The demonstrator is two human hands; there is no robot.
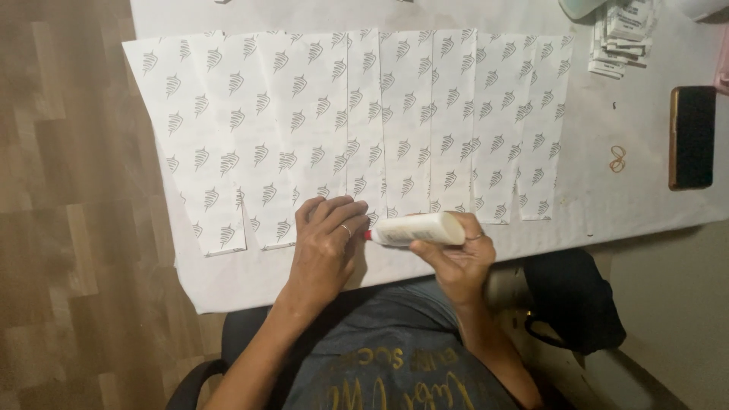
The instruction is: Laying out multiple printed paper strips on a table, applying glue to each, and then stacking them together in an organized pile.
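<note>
Head view: looked down at two bare hands on a white counter (653,205).
Right hand (456,258): its fingers (472,225) were wrapped tight around a white glue bottle (421,228).
Glue bottle: it lay on its side in the hand, and its red tip (368,235) pointed left, right up against the left hand.
Left hand (326,243): it lay flat with fingers (334,209) spread a little, pressing down on the bottom edge of the paper sheets (364,121). It held nothing.
Paper sheets: many long white strips with small grey leaf shapes lay side by side, overlapping, across the counter.
Rubber bands (617,159): they sat to the right of the sheets.
Black phone (692,137): it lay near the right edge.
Small cards (624,38): a pile sat at the top right.
Black bag (573,300): it was down beside the person's chair (228,342).
</note>
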